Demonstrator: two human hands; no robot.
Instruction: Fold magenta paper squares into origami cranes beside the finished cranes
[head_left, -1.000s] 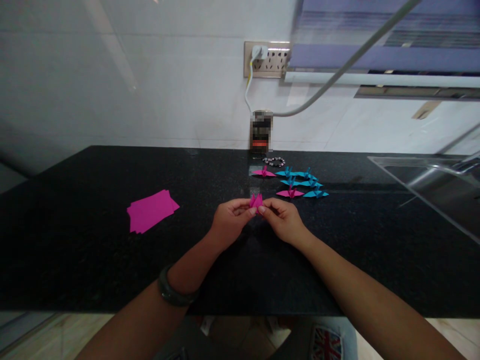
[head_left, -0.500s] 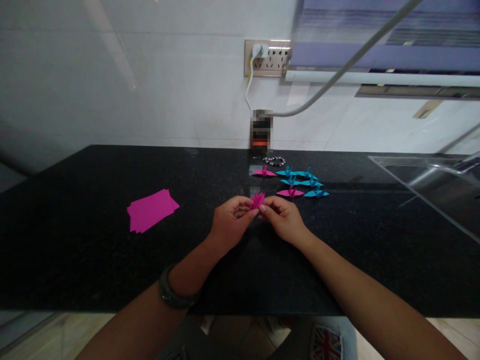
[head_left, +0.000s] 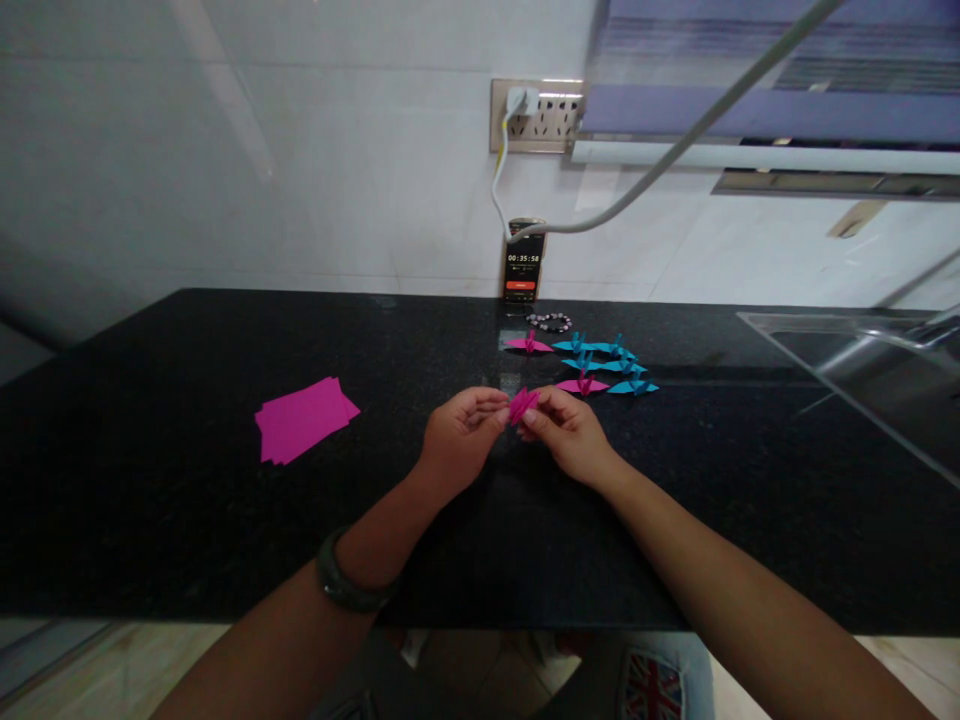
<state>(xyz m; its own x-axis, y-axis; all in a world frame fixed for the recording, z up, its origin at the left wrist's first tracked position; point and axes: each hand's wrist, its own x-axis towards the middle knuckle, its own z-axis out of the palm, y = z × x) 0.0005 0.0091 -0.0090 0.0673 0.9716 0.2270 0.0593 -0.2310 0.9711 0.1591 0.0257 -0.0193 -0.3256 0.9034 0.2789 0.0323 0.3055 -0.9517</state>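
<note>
Both my hands meet above the black countertop (head_left: 187, 520). My left hand (head_left: 459, 442) and my right hand (head_left: 568, 432) each pinch a small folded pink paper piece (head_left: 520, 404) between thumb and fingertips. A dark bracelet sits on my left wrist. Beyond my hands lie several finished paper cranes, blue ones (head_left: 609, 362) and pink ones (head_left: 581, 384). A stack of flat pink paper sheets (head_left: 304, 419) lies on the counter to the left.
A phone (head_left: 523, 260) showing a timer leans against the tiled wall, charging from a wall socket (head_left: 534, 115). A bead bracelet (head_left: 548, 321) lies in front of it. A metal sink (head_left: 862, 370) is at the right. A grey hose crosses the upper right.
The pink piece has turned and tilted to the right between my fingers, and my hands have risen slightly. The cranes and paper stack have stayed put.
</note>
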